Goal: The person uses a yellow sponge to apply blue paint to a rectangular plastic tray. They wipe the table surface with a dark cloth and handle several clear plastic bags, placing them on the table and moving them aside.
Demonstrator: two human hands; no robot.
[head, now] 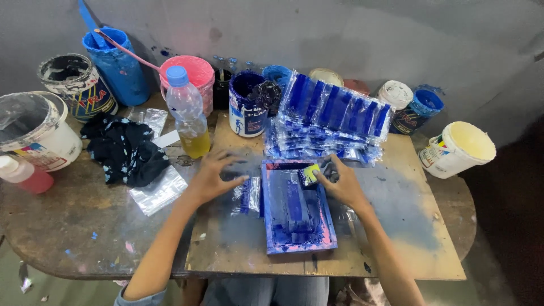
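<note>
Nearest us, the blue printing frame (297,212) lies flat on the tabletop (396,226). Our right hand (343,184) pinches a yellow-blue squeegee (310,173) at its top edge, while our left hand (211,175) rests with fingers spread beside it. Stacked blue-printed plastic bags (331,116), paint cans (247,105) and a bottle (187,113) crowd behind.

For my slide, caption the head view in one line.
Left hand spread on the wooden board, right hand at a blue-inked printing frame, paint tubs behind.
</note>
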